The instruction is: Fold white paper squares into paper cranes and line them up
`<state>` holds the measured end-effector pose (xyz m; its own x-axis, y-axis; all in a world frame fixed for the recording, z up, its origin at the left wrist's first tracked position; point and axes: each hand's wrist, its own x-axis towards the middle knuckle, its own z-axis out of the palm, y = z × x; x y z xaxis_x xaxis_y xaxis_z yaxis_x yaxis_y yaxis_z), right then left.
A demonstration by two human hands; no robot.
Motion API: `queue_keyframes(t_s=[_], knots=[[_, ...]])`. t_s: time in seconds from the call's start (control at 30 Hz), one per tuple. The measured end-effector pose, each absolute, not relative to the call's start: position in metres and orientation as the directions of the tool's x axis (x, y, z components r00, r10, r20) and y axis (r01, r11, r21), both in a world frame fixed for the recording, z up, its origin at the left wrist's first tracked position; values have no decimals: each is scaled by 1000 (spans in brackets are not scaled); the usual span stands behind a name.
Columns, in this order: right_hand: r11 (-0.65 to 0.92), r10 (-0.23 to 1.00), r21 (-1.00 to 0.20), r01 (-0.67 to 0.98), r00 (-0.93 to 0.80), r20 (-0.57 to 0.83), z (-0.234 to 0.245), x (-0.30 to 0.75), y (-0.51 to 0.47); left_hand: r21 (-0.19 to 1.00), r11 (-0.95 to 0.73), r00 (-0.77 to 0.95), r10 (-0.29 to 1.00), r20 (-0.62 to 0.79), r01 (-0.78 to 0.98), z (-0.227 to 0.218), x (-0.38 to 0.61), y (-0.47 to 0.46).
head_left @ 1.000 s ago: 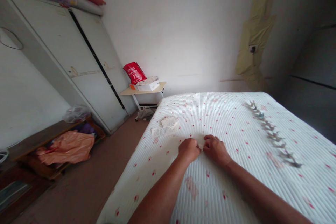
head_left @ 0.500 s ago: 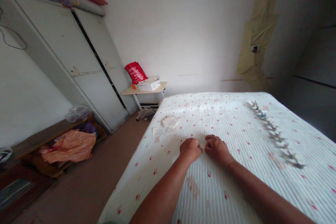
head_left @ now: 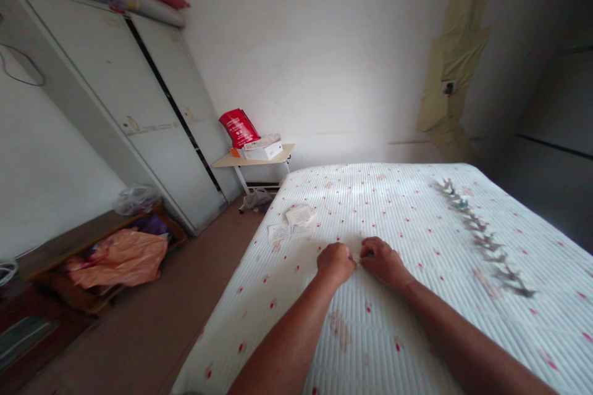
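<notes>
My left hand and my right hand rest side by side on a white quilted mattress with small red dots. Both are closed, fingertips pinched together over something small and pale between them that I cannot make out. Several small paper sheets lie on the mattress just beyond my left hand. A row of several small grey folded paper figures runs along the right side of the mattress.
A tall white wardrobe stands at the left with rolled bedding on top. A small side table by the far wall carries a red bag and a white box. An orange plastic bag lies on a low wooden bench. Brown floor runs beside the bed.
My hands have stayed in place with only slight finger movement; the right hand's fingers have shifted a little towards the left hand. The view has barely moved.
</notes>
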<state>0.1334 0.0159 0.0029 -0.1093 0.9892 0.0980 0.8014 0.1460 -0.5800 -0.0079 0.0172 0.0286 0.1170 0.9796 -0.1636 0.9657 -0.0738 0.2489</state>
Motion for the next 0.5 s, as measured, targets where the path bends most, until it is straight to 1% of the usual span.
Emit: queue_keyframes(t_s=[0.1,0.27,0.43,0.5], knots=[[129,991,-551,824,-82,109,5,131,13,246,-72,115,980,-161,967,28,-8,17],[125,992,-548,827,-86,97,6,130,13,291,-73,128,976,-174,954,28,-11,19],[116,993,-539,834,-86,81,5,130,14,307,-110,159,978,-137,945,27,-16,20],[119,993,-534,837,-86,86,5,130,14,344,-131,184,975,-128,930,25,-19,21]])
